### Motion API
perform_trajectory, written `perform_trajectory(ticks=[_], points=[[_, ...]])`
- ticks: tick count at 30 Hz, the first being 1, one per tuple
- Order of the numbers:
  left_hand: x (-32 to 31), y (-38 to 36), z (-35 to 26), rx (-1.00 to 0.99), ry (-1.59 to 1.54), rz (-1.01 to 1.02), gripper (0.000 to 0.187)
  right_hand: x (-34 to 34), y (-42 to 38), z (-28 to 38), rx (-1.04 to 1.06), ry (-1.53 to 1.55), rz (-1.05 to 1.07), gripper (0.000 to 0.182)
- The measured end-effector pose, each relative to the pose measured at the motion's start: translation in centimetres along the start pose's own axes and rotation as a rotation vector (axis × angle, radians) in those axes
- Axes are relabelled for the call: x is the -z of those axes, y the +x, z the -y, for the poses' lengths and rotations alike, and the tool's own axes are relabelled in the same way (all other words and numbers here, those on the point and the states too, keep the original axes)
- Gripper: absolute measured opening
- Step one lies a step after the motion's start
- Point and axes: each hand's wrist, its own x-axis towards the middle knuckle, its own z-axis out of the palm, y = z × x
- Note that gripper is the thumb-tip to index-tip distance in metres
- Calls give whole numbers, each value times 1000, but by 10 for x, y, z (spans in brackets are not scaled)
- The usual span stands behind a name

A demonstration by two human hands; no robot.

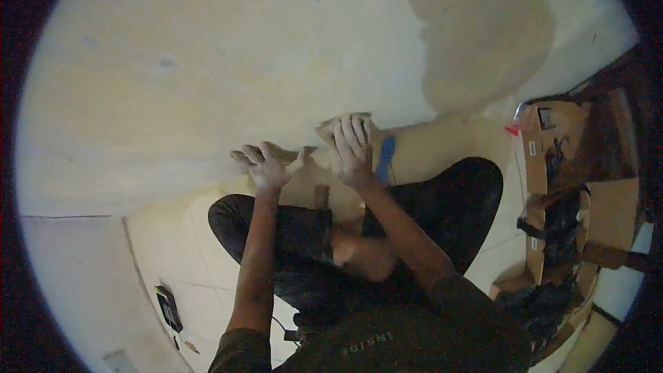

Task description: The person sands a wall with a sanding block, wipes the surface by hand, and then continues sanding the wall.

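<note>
Touching sheets [325, 130] | left hand [271, 171] grip: spread open | right hand [353, 152] grip: nearly flat

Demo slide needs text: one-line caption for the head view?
Left hand and right hand pressed low against a pale wall, a dull sheet under the right, cardboard box off to the right.

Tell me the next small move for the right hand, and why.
Probably a short slide of the right hand along the foot of the wall: its fingers lie over a tan sheet there, and the blue thing sits to one side.
</note>
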Motion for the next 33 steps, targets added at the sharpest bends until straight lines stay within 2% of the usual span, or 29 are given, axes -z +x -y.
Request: perform_trajectory(ticks=[1,4,7,11,13,14,16,17,19,20,22,23,26,29,32,33], points=[[0,-3,-2,13,0,6,132,-5,-7,-7,30,-70,30,49],[-1,-3,1,-4,-10,2,126,10,12,16,-77,78,9,50],[4,-11,1,-12,-17,34,126,3,-1,-3,-73,53,144,49],[-2,-15,2,102,9,143,123,-1,1,6,-40,-15,45,51],[-7,-15,5,16,5,29,120,5,11,10,-27,5,10,52],[-9,-12,7,-34,2,-32,118,1,-4,5,-20,-19,65,52],[0,-18,-1,152,12,240,116,-15,-27,-17,31,-76,145,52],[1,-19,-2,248,18,372,115,-14,-12,-11,8,-51,101,52],[-4,-9,5,90,-2,107,116,1,3,17,-64,5,53,51],[-5,-10,6,11,-13,-17,117,0,-6,12,-47,-12,111,50],[-5,-20,-1,86,-6,113,117,-7,-16,-8,-19,-50,203,49],[-7,-14,-2,126,0,153,117,-9,-12,-6,-22,-73,183,50],[-10,-11,1,52,-15,34,117,-7,-13,5,-40,-93,168,50],[-10,-13,5,27,5,42,117,-4,-11,6,-51,-49,201,49],[-7,-21,-2,253,8,368,115,-11,-9,1,-44,-60,178,48],[-11,-15,0,162,1,205,115,-6,-1,8,-56,-42,154,48]])
